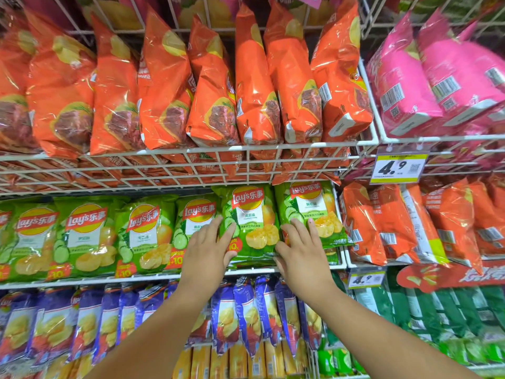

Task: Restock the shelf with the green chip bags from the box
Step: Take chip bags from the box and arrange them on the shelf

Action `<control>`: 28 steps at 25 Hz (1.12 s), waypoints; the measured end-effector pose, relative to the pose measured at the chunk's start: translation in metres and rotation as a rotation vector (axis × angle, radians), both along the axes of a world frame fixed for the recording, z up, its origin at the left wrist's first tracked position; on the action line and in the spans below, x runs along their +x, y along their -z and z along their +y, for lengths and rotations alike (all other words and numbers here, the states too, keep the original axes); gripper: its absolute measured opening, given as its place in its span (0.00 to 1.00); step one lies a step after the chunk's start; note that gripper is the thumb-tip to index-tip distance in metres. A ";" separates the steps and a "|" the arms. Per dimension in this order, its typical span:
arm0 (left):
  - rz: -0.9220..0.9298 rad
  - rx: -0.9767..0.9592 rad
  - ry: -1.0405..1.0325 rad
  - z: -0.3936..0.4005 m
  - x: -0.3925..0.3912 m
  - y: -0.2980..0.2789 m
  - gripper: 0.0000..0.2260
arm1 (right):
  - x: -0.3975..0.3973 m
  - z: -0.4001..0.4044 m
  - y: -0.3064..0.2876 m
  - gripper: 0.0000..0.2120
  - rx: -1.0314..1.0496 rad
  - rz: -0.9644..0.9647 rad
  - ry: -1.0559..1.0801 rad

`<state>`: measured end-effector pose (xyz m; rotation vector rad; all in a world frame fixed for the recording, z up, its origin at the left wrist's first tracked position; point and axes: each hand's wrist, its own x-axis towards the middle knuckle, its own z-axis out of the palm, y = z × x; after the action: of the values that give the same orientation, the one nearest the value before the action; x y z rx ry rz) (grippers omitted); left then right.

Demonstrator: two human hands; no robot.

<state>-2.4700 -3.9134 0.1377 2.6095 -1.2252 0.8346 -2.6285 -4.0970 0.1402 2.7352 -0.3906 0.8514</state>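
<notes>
A row of green chip bags fills the middle wire shelf (136,277). One green bag (252,222) stands upright between my two hands. My left hand (209,248) lies flat on its left side, fingers straight, thumb across the bag's lower left corner. My right hand (300,251) touches its right edge with straight fingers that also overlap the neighbouring green bag (314,212). More green bags (84,236) line the shelf to the left. The box is out of view.
Orange chip bags (169,86) fill the wire basket above, pink bags (437,75) sit upper right, orange bags (410,225) at right. Purple bags (109,324) hang on the shelf below, dark green bags (451,310) lower right. A yellow price tag (399,166) hangs from the upper basket.
</notes>
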 end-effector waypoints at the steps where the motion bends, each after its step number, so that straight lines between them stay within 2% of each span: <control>1: -0.023 -0.019 0.011 0.002 -0.004 0.003 0.21 | 0.000 0.001 -0.001 0.07 -0.006 0.007 -0.016; 3: -0.061 -0.043 0.100 0.010 -0.011 0.010 0.11 | -0.001 0.002 -0.001 0.07 -0.017 0.023 -0.067; 7: -0.021 -0.010 0.251 0.030 -0.006 0.027 0.07 | 0.000 0.002 0.002 0.09 -0.029 0.064 -0.158; 10: 0.006 -0.015 0.233 0.041 -0.002 0.035 0.14 | 0.003 0.000 0.007 0.05 -0.044 0.097 -0.239; 12: 0.015 -0.039 0.228 0.043 -0.001 0.037 0.18 | 0.003 -0.002 0.012 0.08 -0.050 0.087 -0.276; 18: 0.202 -0.227 0.239 0.037 -0.003 0.038 0.03 | 0.012 -0.005 0.008 0.06 -0.079 0.056 -0.239; 22: 0.297 -0.227 0.262 0.040 0.002 0.034 0.06 | 0.018 -0.004 0.011 0.03 -0.091 0.056 -0.205; 28: 0.168 -0.217 0.157 0.027 0.005 0.033 0.09 | 0.021 -0.003 0.008 0.06 -0.098 0.101 -0.145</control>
<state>-2.4654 -3.8860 0.1048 2.3258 -1.2019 0.6641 -2.6074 -4.1000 0.1319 2.7268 -0.1291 0.7422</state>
